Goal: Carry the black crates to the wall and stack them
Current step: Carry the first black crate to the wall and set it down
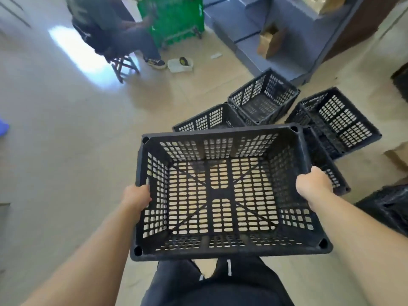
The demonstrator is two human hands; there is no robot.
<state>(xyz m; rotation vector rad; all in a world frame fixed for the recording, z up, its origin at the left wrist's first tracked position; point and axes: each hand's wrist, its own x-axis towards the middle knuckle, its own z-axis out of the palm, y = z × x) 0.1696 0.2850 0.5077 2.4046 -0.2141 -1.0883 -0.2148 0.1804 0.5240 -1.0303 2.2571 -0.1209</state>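
Note:
I hold an empty black perforated crate (223, 252) level in front of my waist, open side up. My left hand (135, 196) grips its left rim and my right hand (313, 184) grips its right rim. Beyond it, more black crates rest on the tiled floor: one upright (263, 98), one low and partly hidden behind the held crate (205, 120), and one tilted on its side at the right (340, 120). Another crate (331, 173) shows just behind my right hand.
A person sits on a chair (110, 34) at the far left beside a green cart (176, 18). A white container (180, 65) lies on the floor. Blue-grey shelving (276, 29) with brown paper bags stands ahead. A black bag (386, 208) lies right.

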